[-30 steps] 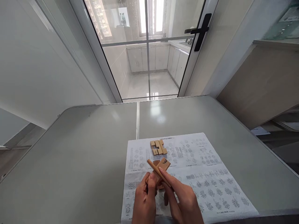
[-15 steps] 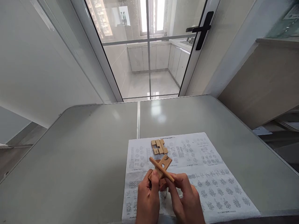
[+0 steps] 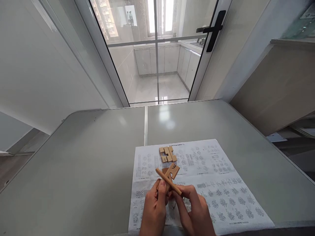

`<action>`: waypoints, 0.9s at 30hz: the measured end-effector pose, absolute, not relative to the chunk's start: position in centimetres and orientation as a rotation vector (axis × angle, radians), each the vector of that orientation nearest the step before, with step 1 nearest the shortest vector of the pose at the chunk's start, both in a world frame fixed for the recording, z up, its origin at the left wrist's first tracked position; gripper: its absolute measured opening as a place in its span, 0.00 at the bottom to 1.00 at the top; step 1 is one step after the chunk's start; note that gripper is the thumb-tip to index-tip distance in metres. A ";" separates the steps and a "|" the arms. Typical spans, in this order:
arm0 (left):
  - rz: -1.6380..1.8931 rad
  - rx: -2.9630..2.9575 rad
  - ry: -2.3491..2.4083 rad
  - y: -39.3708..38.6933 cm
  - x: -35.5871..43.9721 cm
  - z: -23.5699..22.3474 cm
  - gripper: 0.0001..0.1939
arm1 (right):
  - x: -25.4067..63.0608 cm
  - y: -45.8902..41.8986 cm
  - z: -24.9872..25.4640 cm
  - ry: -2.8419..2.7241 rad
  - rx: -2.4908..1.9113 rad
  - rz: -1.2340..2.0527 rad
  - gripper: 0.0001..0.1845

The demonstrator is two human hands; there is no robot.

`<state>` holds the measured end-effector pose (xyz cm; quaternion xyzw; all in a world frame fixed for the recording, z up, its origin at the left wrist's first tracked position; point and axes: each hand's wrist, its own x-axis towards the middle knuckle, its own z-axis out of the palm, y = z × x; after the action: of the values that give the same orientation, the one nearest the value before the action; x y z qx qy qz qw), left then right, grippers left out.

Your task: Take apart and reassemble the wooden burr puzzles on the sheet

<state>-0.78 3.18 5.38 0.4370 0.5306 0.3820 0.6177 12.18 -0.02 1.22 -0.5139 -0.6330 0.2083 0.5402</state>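
While left grip (image 3: pixel 154 206) clamps pieces (image 3: pixel 175 171), right grip (image 3: pixel 196 207) pinches stick (image 3: pixel 162 176).

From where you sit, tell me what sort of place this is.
Probably a room in a home: a plain grey table stands before a glazed door with a black handle, and pale cupboard-like panels show through it.
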 end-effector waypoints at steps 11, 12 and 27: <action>0.883 0.838 1.138 2.2 -2.2 5.1 0.30 | 13.2 0.3 2.8 -1.606 -1.004 0.543 0.18; 0.878 0.845 1.138 2.1 -2.4 4.9 0.31 | 13.3 0.2 3.0 -1.613 -0.989 0.549 0.19; 0.904 0.799 1.134 2.8 -3.5 4.6 0.28 | 13.7 0.4 3.7 -1.626 -1.225 0.615 0.11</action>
<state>-3.53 2.84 4.62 0.3556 0.5044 0.4023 0.6763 13.74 0.42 3.73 -0.5033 -0.6683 0.2526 0.4860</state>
